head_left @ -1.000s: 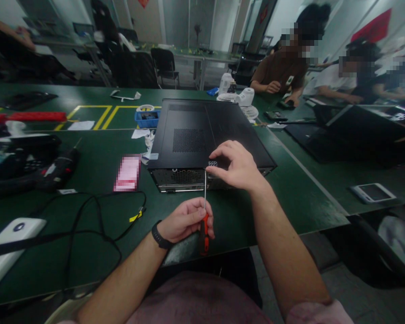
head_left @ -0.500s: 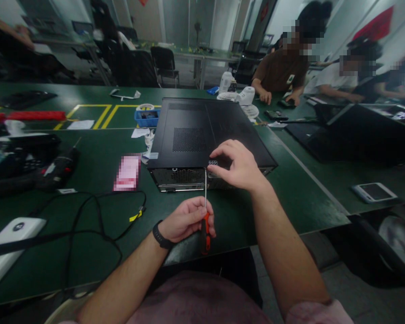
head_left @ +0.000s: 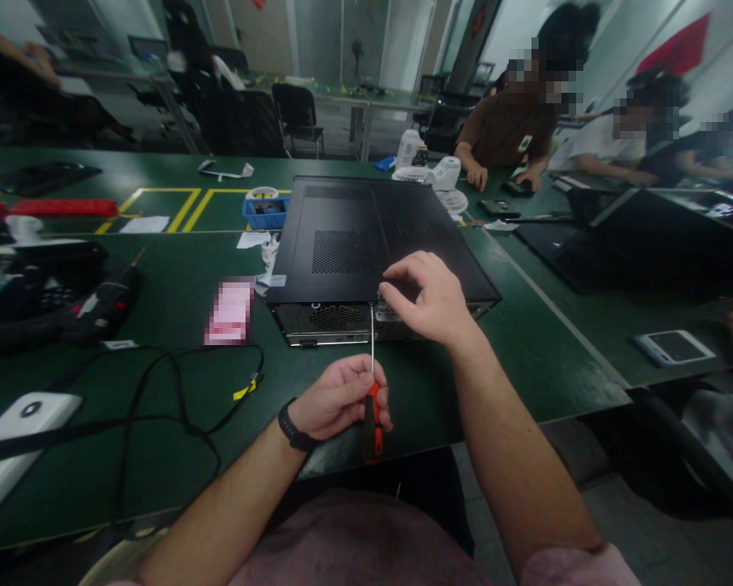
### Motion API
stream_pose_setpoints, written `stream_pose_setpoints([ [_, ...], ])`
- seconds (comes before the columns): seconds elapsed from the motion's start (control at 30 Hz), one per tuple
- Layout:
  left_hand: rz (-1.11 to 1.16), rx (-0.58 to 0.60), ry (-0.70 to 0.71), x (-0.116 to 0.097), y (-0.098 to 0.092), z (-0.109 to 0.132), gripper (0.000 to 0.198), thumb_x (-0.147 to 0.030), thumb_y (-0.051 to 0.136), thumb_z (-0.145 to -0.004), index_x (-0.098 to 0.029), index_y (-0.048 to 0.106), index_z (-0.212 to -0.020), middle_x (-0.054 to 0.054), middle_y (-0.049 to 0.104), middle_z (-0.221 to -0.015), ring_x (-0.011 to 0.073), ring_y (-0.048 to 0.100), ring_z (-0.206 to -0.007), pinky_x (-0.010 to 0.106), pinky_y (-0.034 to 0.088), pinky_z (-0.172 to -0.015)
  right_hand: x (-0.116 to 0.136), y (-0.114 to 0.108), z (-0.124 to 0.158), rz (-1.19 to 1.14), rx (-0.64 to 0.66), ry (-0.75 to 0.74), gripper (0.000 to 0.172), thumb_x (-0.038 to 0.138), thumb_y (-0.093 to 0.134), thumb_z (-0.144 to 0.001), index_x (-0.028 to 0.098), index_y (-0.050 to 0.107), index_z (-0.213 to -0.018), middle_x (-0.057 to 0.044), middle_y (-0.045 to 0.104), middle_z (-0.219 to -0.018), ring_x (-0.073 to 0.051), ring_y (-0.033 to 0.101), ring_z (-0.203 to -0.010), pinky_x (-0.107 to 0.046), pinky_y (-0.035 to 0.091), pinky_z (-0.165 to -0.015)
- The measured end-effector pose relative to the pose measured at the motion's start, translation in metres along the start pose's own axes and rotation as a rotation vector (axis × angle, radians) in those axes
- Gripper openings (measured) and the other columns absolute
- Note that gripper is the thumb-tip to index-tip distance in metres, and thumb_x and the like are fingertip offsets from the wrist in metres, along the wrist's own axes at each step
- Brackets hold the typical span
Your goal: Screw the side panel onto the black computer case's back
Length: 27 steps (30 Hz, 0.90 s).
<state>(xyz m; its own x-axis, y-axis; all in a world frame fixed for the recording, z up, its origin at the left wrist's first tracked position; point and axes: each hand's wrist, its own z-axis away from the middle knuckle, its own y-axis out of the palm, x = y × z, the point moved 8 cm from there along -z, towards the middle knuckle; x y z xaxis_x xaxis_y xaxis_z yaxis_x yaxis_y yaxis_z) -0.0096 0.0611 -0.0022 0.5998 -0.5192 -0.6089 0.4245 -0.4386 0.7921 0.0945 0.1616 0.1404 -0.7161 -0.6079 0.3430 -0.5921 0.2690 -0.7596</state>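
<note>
A black computer case (head_left: 366,236) lies flat on the green table (head_left: 177,325), its perforated rear panel facing me. My left hand (head_left: 339,399) is closed round the orange and black handle of a screwdriver (head_left: 371,382). The thin shaft points up and away to the top edge of the rear panel. My right hand (head_left: 431,299) rests on the near edge of the case beside the shaft's tip, thumb and fingers pinched together. What they pinch is too small to make out. A black band sits on my left wrist.
A black cable (head_left: 159,407) loops across the table at left, near a white box (head_left: 12,439) and a black power screwdriver (head_left: 103,305). A small blue bin (head_left: 266,213) and a white fan (head_left: 440,181) stand behind the case. Other people work at right. A phone (head_left: 675,347) lies near the right table edge.
Almost nothing has moved. My right hand's fingers have shifted slightly at the case edge, and the people across the table have moved their hands a little.
</note>
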Motion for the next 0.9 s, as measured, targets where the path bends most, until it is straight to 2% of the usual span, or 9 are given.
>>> stream_pose_setpoints([
  [0.17,-0.004,-0.021,-0.001,-0.0023,0.0057,0.0014,0.027,-0.036,0.077,-0.09,-0.015,0.062,-0.098,0.0,0.069,-0.079,0.0133,0.072,-0.067,0.03,0.064,-0.069,-0.0005,0.0004,0.0002,0.001,-0.005,-0.005,0.019,0.042,0.063,-0.092,0.024,0.068,-0.093,-0.005,0.072,-0.097,-0.023,0.061,-0.09,-0.04,0.048,-0.084],
  [0.9,-0.057,-0.059,-0.002,-0.0006,0.0014,0.0049,0.031,-0.038,0.079,-0.089,-0.015,0.061,-0.097,0.0,0.068,-0.08,0.013,0.073,-0.067,0.029,0.064,-0.07,-0.002,0.0009,0.001,0.011,0.013,-0.003,0.022,0.045,0.068,-0.088,0.023,0.069,-0.092,-0.005,0.071,-0.098,-0.024,0.061,-0.091,-0.04,0.048,-0.083],
])
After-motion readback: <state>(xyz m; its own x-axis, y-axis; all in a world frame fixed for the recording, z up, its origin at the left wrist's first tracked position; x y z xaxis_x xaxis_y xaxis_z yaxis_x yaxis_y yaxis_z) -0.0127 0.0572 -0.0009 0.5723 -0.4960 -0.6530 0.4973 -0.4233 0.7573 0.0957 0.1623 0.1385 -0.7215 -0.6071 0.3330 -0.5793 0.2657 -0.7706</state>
